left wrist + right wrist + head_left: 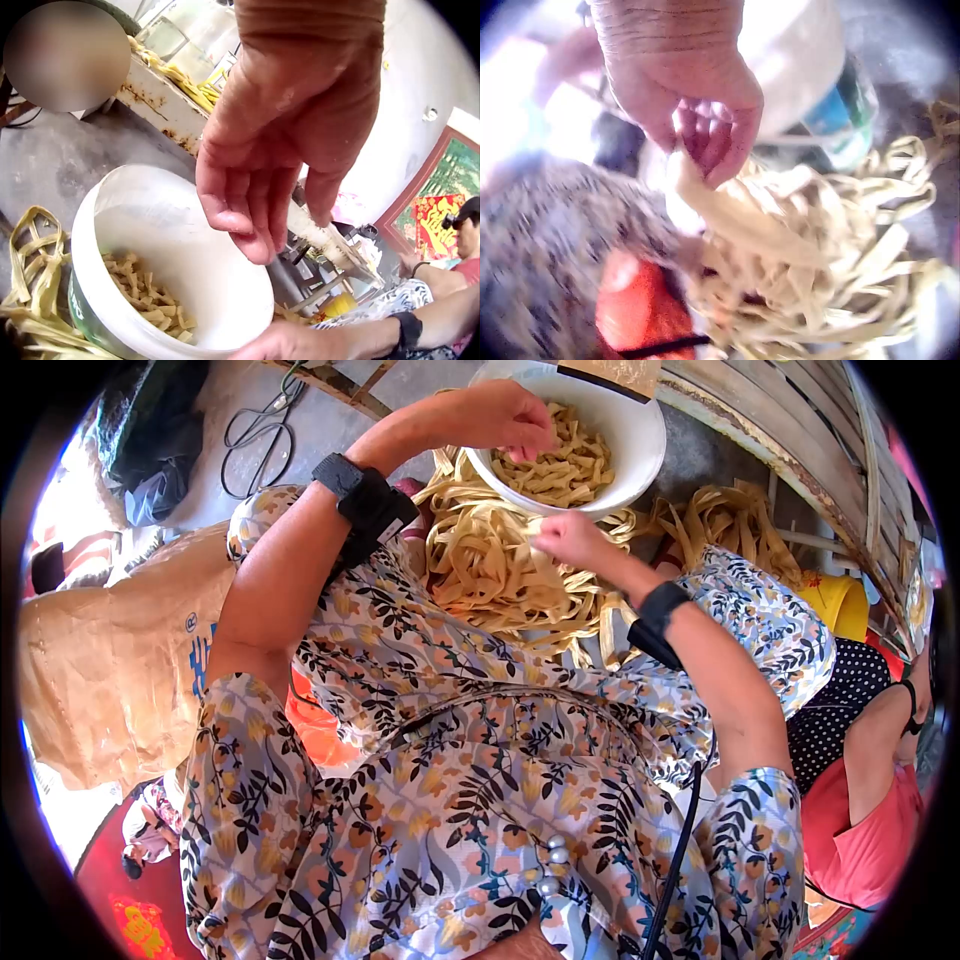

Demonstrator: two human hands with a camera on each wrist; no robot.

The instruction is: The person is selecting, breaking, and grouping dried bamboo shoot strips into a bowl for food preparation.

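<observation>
Over the white bucket [645, 455] hangs my left hand [495, 418], its fingers loosely bent with nothing between them in the left wrist view. Short, pale yellow pieces [570, 465] that look folded or knotted lie inside the bucket. Near the bucket's close rim, my right hand [580, 542] pinches the end of a flat, pale yellow strip [742, 221] between thumb and fingers. That strip slants down over a tangled heap of long, similar strips [500, 570] on the floor between the knees.
More strips [735, 525] hang under a wooden slatted frame [800, 440] at the right. A large brown paper sack [110, 660] stands to the left. A yellow container [842, 605] and another person in a polka-dot garment [835, 690] are at the right. A dark cord [262, 445] lies on the floor.
</observation>
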